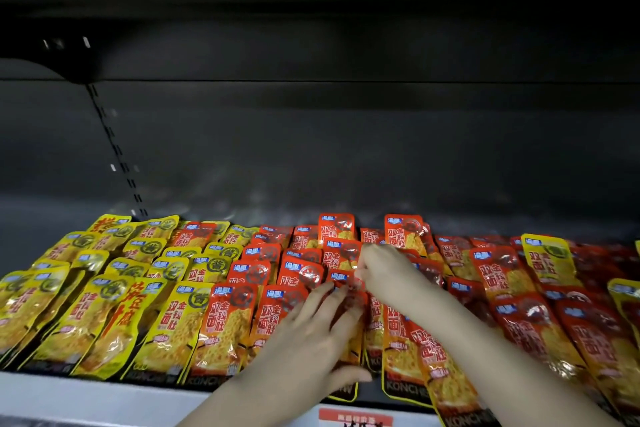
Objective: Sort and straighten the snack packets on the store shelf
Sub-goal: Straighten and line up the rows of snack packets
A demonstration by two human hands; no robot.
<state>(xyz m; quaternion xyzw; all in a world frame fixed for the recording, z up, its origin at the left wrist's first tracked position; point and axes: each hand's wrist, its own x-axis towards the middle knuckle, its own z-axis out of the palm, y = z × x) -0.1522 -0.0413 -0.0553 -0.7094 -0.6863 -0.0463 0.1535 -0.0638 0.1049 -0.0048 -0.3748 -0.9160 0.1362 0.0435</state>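
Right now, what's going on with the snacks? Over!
Left hand flat on red packet. Right hand pinching its top. Stray yellow packet among reds, right side.

Glossy, crinkled plastic-film snack packets (pixel 221 322) on a matt, dark, smooth metal-looking shelf (pixel 311 149).

Yellow packets (pixel 86 305) fill the left end of the shelf (pixel 69 392) in overlapping, slanted rows. Red packets (pixel 519 305) cover the middle and right, several askew. One stray yellow packet (pixel 547 260) lies among them near the right end.
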